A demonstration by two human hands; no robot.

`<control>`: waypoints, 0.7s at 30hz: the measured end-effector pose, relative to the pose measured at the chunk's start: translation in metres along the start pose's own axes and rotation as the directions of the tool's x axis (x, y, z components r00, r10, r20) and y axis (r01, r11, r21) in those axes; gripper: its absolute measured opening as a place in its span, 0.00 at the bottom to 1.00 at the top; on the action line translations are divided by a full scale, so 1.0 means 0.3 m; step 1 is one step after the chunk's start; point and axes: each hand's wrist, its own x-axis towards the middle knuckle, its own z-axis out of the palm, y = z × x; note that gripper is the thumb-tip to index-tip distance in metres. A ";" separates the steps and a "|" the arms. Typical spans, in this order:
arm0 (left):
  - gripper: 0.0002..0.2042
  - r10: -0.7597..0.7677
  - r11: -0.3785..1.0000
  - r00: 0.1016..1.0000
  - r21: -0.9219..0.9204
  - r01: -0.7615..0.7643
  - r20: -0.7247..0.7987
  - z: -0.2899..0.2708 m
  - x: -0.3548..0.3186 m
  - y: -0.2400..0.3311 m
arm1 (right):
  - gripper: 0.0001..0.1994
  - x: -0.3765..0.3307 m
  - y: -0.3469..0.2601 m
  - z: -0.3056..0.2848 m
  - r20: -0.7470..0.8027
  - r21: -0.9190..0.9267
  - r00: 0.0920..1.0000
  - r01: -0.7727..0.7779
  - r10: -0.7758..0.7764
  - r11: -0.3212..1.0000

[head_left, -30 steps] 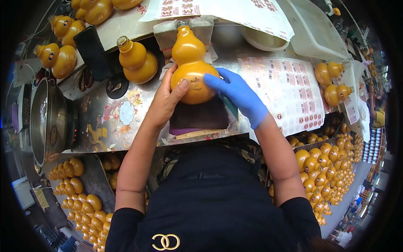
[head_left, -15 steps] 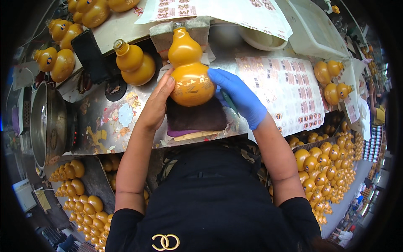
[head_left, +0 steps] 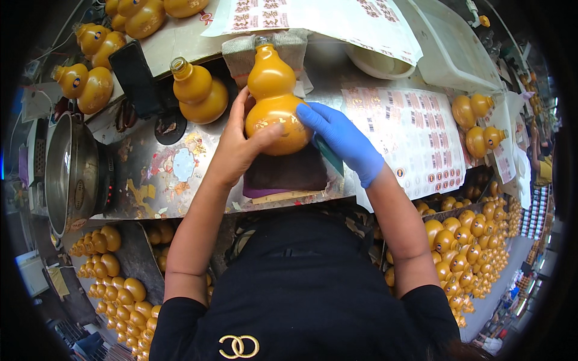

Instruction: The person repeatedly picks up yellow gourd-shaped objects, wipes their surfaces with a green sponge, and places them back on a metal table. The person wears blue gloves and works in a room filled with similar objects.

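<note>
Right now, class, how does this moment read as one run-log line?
left hand: bare, holding bottle; right hand: blue-gloved, holding bottle; neck: pointing away; label sheet: right of bottle

From the held gourd bottle [head_left: 271, 90], there is room at 8 o'clock, past the left hand [head_left: 239, 144], over the flat scraps [head_left: 183, 164]. A cloth [head_left: 238, 57] blocks 12, a white bowl [head_left: 379, 66] 2, another gourd bottle [head_left: 201, 96] between 9 and 10.
</note>
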 end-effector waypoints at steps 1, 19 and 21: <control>0.45 -0.026 1.000 0.999 0.002 0.026 -0.022 0.015 0.009 0.014 | 0.33 -0.001 -0.003 0.001 -0.004 -0.005 1.000 0.001 -0.001 1.000; 0.31 -0.207 0.941 0.976 -0.288 0.179 -0.068 -0.024 0.076 -0.008 | 0.31 0.017 0.022 -0.008 -0.024 0.132 0.998 0.058 -0.056 0.990; 0.31 -0.150 0.935 0.983 -0.338 0.106 -0.109 -0.046 0.054 -0.044 | 0.32 0.012 0.005 -0.011 -0.044 0.066 0.999 -0.014 0.017 0.998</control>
